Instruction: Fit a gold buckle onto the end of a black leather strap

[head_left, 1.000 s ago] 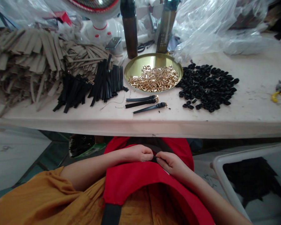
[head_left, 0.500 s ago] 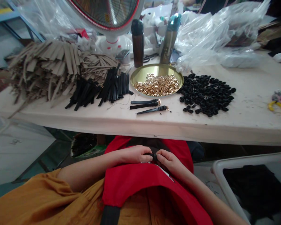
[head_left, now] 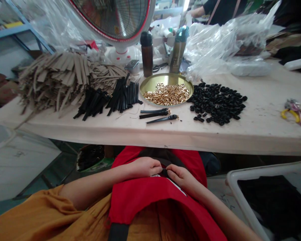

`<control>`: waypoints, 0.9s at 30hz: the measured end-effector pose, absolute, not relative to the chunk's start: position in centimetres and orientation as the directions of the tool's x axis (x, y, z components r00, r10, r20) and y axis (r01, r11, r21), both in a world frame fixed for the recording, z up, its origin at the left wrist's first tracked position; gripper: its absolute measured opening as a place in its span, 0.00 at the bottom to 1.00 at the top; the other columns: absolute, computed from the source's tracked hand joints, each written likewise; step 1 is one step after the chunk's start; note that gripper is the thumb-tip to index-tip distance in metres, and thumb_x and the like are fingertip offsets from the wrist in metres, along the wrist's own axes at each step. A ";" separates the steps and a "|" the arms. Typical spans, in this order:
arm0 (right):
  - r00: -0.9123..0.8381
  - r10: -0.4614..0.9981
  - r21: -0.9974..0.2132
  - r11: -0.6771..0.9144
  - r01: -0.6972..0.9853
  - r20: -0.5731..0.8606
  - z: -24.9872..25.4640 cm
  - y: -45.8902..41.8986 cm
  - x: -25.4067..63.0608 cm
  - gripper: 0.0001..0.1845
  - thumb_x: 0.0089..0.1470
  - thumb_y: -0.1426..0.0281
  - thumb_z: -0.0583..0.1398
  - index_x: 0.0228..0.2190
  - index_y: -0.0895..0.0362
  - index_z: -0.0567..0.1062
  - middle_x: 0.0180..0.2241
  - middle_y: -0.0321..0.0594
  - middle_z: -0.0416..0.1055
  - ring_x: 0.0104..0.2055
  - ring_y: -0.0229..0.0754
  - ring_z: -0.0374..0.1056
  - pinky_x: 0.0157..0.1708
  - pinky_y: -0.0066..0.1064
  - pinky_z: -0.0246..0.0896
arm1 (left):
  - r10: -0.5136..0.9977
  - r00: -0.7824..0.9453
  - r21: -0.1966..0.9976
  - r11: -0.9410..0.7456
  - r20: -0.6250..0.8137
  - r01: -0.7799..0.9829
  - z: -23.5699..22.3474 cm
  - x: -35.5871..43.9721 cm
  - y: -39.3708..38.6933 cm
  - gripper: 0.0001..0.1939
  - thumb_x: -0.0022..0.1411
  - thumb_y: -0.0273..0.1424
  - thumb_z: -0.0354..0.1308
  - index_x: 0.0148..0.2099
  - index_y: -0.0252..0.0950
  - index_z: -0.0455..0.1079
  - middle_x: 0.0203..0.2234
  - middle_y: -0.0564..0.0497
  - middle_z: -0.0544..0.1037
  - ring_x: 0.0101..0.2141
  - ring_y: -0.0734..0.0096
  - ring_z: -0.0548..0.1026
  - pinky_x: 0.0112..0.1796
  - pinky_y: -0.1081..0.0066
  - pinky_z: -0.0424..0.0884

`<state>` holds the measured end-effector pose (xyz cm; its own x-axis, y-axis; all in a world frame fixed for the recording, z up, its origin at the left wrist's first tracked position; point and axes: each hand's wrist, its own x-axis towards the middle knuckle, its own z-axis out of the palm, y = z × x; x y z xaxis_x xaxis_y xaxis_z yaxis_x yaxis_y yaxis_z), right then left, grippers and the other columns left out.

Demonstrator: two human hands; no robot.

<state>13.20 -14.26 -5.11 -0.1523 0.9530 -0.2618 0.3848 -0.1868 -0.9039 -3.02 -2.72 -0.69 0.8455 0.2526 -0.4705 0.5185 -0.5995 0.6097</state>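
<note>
My left hand (head_left: 145,166) and my right hand (head_left: 180,176) meet in my lap over a red apron (head_left: 140,194), below the table edge. Both are closed, pinching a small black piece (head_left: 164,172) between the fingertips; what it is I cannot make out. On the table in front lie three black straps with gold buckles (head_left: 157,114), a gold tray (head_left: 150,83) holding several gold buckles (head_left: 168,94), a heap of small black loops (head_left: 218,103), and a pile of black straps (head_left: 107,97).
A big stack of tan strips (head_left: 57,75) fills the table's left. A fan (head_left: 115,20), two bottles (head_left: 147,53), and clear plastic bags (head_left: 223,40) stand behind. Yellow-handled pliers (head_left: 292,112) lie at the right. A white bin (head_left: 245,174) with dark contents sits at my lower right.
The view has tilted up, showing more of the fan and a person at the back. My hands stay together in my lap on the small black piece, shifting only slightly.
</note>
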 end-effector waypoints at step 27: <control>-0.155 0.911 -0.912 -0.346 0.220 -0.383 -4.0 -14.1 11.7 0.12 0.51 0.62 0.52 0.23 0.57 0.64 0.20 0.30 0.58 0.24 0.33 0.56 0.24 0.24 0.53 | 0.231 0.966 0.348 -0.901 -0.120 0.259 -1.3 -5.0 -3.5 0.14 0.61 0.33 0.43 0.29 0.36 0.68 0.25 0.51 0.72 0.26 0.73 0.70 0.25 0.74 0.59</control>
<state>11.70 -14.11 -3.97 -0.1554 0.9107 -0.3826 0.2196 -0.3458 -0.9122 -4.96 -3.53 -1.30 0.9655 0.2308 -0.1203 0.2588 -0.9010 0.3482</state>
